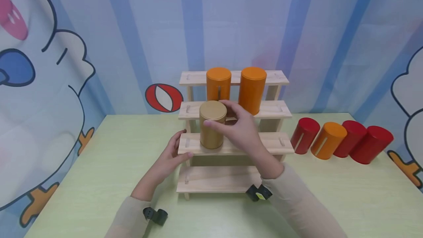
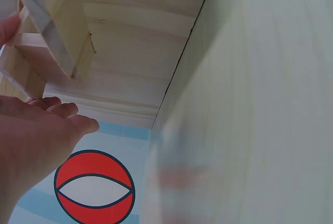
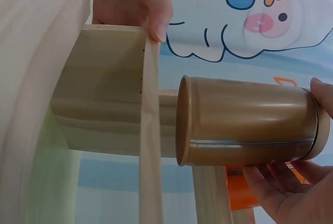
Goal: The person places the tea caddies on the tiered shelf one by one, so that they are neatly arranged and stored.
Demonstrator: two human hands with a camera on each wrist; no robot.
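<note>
A gold tin canister (image 1: pixel 212 129) with a lid stands upright in my right hand (image 1: pixel 242 127), whose thumb and fingers grip it near the top. In the right wrist view a small gap shows between the canister's base (image 3: pixel 183 122) and the board (image 3: pixel 151 146) of the wooden tiered stand (image 1: pixel 218 179). It is over the left part of the second tier from the bottom. My left hand (image 1: pixel 169 159) holds the left end of that tier, thumb at the front and fingers behind. Two orange canisters (image 1: pixel 219 80) (image 1: pixel 252 91) stand on the tier above.
Right of the stand, a red canister (image 1: pixel 305 135), an orange canister (image 1: pixel 328 140) and two more red canisters (image 1: pixel 350 139) (image 1: pixel 371 144) stand close together on the pale green table (image 1: pixel 330 201). Behind is a blue striped backdrop (image 1: pixel 165 28) with cartoon figures.
</note>
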